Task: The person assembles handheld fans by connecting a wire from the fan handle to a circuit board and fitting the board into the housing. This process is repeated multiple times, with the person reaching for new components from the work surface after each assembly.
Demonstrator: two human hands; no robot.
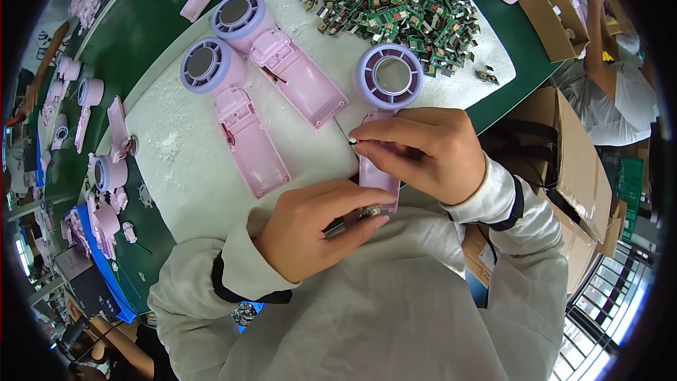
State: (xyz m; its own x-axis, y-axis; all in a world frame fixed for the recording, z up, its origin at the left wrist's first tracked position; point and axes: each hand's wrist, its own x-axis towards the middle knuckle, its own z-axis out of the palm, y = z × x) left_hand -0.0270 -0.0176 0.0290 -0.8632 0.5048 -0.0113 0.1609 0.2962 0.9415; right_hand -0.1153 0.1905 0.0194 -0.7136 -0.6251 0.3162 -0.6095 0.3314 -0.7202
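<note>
Thumb and index finger of my left hand (pixel 303 229) are closed on a small circuit board (pixel 370 210), mostly hidden by the fingers. My right hand (pixel 441 159) pinches a tiny white connector (pixel 353 140) with what looks like a thin wire. Beneath both hands lies a pink handheld fan housing (pixel 381 176), its round lilac head (pixel 362 77) pointing away from me. To the left rest two more opened fan housings, a nearer one (pixel 254 155) and a farther one (pixel 303 88), with thin red and black wires showing inside.
A large heap of green circuit boards (pixel 402 7) covers the far side of the white work mat (pixel 169 148). Pink fan parts (pixel 109 173) lie along the green table at left. Cardboard boxes (pixel 578 176) stand at right. Co-workers (pixel 606 92) sit nearby.
</note>
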